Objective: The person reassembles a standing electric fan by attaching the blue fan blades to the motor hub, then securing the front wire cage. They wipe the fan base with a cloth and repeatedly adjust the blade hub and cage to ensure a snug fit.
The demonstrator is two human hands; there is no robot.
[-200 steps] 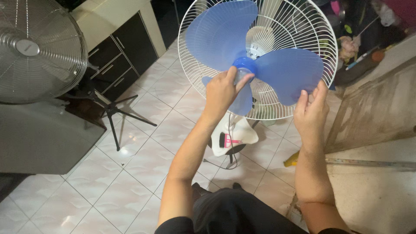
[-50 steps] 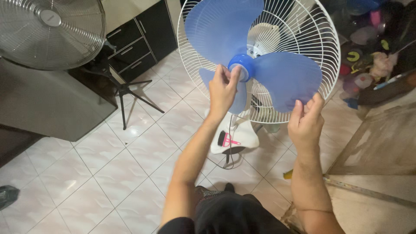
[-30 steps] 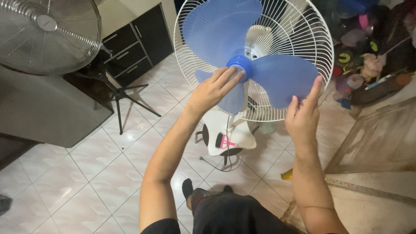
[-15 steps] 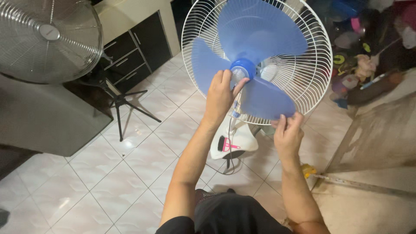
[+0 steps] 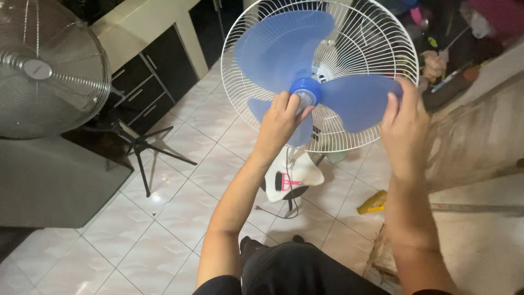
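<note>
Left hand (image 5: 279, 121) has its fingers pinched around the blue hub cap (image 5: 305, 89) at the center of the blue fan blade (image 5: 305, 65), which sits in front of the white wire rear guard (image 5: 376, 38). Right hand (image 5: 405, 123) is grasping the tip of the right-side blade, fingers curled over its edge. The fan's white base (image 5: 292, 176) stands on the tiled floor (image 5: 164, 218), with a second, metal fan (image 5: 46, 71) off to the left.

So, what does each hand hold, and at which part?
The left hand pinches the blue plastic fan hub at the blade centre. The right hand holds the outer tip of one translucent blue blade.
</note>
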